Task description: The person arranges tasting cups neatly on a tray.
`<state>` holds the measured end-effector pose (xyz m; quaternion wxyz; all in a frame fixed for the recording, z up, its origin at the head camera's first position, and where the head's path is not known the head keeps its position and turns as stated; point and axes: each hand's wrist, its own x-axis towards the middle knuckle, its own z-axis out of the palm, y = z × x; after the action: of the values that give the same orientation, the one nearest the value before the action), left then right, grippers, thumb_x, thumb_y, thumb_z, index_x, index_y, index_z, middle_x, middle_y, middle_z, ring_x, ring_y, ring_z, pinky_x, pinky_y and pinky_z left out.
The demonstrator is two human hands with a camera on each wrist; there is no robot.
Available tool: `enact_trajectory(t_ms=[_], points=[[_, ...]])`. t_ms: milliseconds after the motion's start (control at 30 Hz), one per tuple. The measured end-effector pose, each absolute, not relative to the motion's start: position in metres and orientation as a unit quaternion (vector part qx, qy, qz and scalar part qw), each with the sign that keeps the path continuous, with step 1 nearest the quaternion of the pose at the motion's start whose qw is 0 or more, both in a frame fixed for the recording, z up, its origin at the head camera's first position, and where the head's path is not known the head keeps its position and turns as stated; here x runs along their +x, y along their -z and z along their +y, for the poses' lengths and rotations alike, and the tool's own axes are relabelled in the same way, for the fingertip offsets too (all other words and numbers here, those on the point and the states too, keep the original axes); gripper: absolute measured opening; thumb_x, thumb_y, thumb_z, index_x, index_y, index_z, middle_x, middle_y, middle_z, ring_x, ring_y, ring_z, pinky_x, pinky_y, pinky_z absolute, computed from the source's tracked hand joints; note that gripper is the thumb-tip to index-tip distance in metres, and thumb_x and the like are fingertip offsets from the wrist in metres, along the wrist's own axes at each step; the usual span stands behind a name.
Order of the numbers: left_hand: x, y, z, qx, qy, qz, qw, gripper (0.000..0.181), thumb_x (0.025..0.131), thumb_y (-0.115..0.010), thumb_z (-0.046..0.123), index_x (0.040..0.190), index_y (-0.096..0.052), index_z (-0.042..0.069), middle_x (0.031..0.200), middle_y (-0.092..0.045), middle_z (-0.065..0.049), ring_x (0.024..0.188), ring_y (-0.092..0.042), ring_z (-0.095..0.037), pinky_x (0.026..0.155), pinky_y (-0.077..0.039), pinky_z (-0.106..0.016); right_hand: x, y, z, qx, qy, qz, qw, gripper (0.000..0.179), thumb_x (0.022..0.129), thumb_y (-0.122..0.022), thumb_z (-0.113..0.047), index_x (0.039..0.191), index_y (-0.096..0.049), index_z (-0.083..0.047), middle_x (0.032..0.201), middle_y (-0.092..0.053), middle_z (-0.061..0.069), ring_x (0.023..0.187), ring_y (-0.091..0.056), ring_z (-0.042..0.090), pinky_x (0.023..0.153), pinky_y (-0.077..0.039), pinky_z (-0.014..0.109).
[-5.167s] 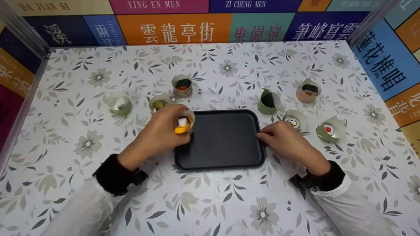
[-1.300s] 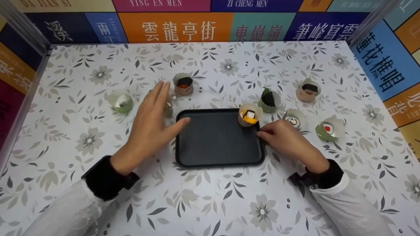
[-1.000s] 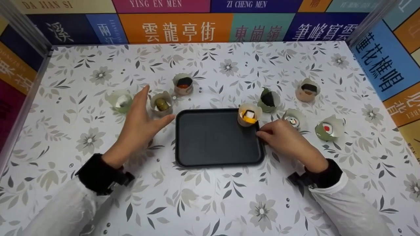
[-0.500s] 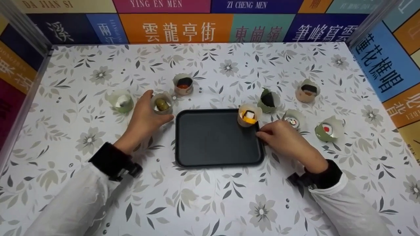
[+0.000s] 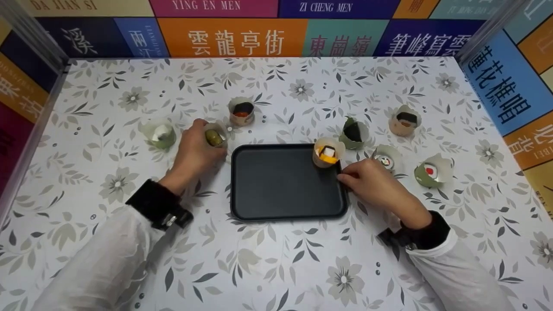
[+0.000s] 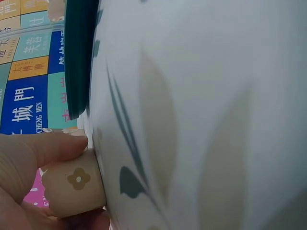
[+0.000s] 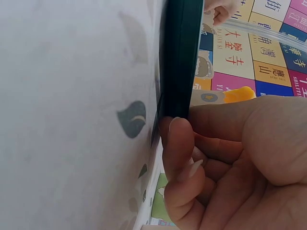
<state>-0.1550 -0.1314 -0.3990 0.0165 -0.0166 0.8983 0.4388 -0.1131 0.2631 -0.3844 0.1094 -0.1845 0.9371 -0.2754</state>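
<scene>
My left hand [image 5: 196, 149] grips a small paper cup [image 5: 221, 129] with an olive-green piece in it, left of the tray. In the left wrist view, thumb and fingers close round this beige cup [image 6: 74, 184], which has a flower print and stands on the tablecloth. My right hand [image 5: 373, 183] pinches the right rim of a black rectangular tray [image 5: 285, 185]; the right wrist view shows thumb and fingertips at the tray's edge [image 7: 180, 62]. In the tray's back right corner stands a paper cup [image 5: 324, 160] holding a yellow, white and black sushi-like piece.
Behind the left hand is a cup with a black and orange piece [image 5: 241, 111]; left of it, a green cup with a white piece [image 5: 159, 134]. Several filled cups, including a green one [image 5: 425, 176], stand right of the tray. Lettered panels [image 5: 233, 39] wall the flowered table.
The yellow-filled cup, earlier in my left hand, now stands on the tray. That hand has opened, moved back left and closed round the olive-filled cup. The right hand has stayed at the rim.
</scene>
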Motion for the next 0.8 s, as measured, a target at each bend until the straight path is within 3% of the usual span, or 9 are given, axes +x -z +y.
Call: enact_trajectory(t_ms=[267,800], points=[[-0.153,0.395,-0.128,-0.031,-0.435,0.900,0.019,0.054,0.080,-0.077,0.010,0.126,-0.052,-0.002,0.110,-0.064,-0.020,0.101,-0.062,-0.033,0.088,-0.051,-0.041,-0.113,0.385,0.264,-0.184,0.280,0.936,0.111,0.023,0.100,-0.069,-0.008,0.078,-0.073,-0.008,0.065,-0.057,-0.004,0.060,-0.052,0.013,0.058,-0.041,0.029],[-0.141,0.382,-0.112,-0.011,-0.466,0.885,0.000,0.058,0.077,-0.077,0.003,0.129,-0.053,0.001,0.121,-0.061,-0.013,0.110,-0.058,-0.028,0.097,-0.046,-0.040,-0.114,0.385,0.263,-0.190,0.275,0.936,0.108,0.025,0.100,-0.069,-0.009,0.076,-0.072,-0.010,0.063,-0.054,-0.006,0.059,-0.051,0.013,0.058,-0.039,0.029]])
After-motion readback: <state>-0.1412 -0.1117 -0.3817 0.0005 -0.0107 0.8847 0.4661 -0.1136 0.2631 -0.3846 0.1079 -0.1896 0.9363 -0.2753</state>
